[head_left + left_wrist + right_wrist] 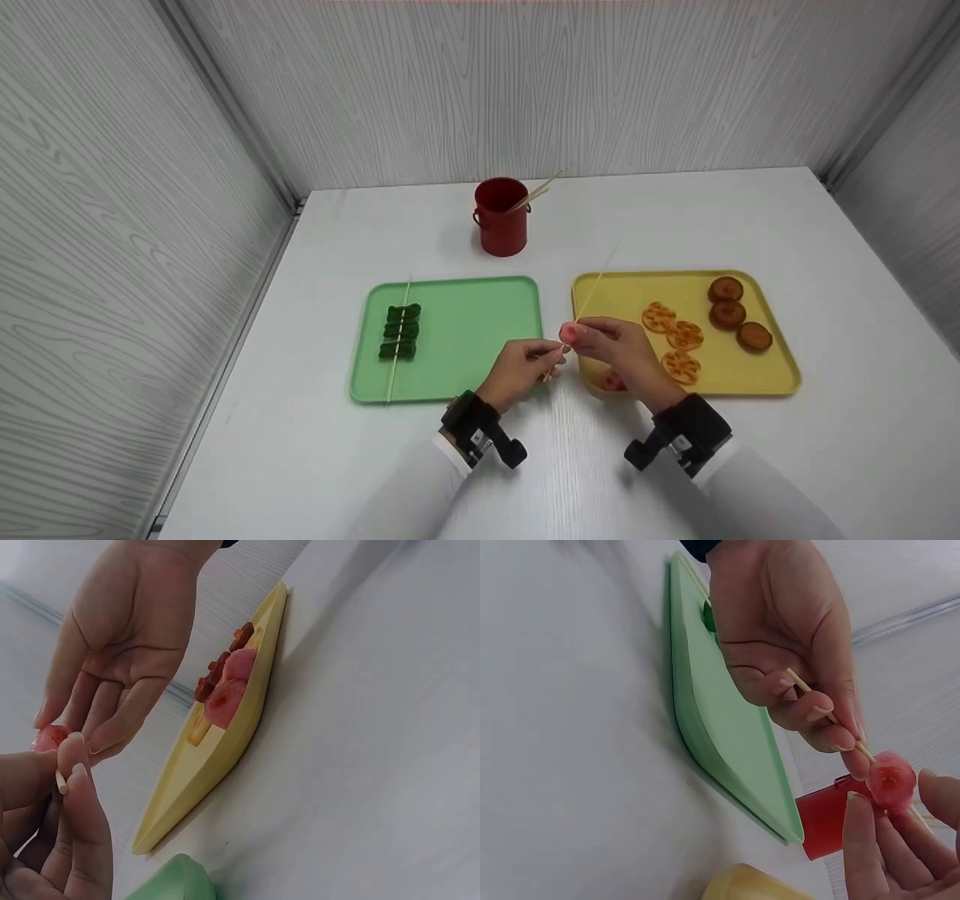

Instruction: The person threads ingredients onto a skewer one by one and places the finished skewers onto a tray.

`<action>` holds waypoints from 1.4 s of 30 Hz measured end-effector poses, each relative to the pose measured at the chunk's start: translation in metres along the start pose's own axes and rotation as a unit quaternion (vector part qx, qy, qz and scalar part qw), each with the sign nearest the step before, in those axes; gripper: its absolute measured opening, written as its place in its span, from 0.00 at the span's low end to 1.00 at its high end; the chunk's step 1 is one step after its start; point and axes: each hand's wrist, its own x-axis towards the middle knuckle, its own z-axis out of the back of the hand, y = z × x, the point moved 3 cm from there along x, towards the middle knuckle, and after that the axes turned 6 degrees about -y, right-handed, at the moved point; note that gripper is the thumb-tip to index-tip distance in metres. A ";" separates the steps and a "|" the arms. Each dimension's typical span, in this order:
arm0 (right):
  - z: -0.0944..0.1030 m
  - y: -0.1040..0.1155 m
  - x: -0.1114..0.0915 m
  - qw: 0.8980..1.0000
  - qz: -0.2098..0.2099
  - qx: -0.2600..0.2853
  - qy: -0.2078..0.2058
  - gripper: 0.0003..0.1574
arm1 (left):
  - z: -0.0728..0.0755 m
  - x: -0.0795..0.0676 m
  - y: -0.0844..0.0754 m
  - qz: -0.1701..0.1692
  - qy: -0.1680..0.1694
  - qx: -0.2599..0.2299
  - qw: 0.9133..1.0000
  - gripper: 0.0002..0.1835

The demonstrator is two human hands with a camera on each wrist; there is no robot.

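Observation:
Just in front of the gap between the two trays, my left hand (519, 371) grips a thin wooden skewer (802, 682) near its lower end. A pink ball (892, 780) is threaded on the skewer, as the right wrist view shows. My right hand (628, 354) pinches the ball between thumb and fingers, over the near left corner of the yellow tray (739, 379). Past the ball, the skewer's far end points up and away. More pink balls (229, 701) lie in the yellow tray, partly hidden by my right hand in the head view.
The yellow tray also holds orange lotus root slices (682, 367) and round brown pieces (754, 337). At left, a green tray (472, 330) carries a skewer of folded dark green pieces (400, 330). Behind stands a red bucket (502, 232) with skewers leaning in it.

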 end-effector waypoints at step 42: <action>0.035 0.006 -0.003 0.865 0.116 -0.467 0.144 0.14 | 0.002 -0.002 0.006 0.020 -0.013 0.002 1.000 0.12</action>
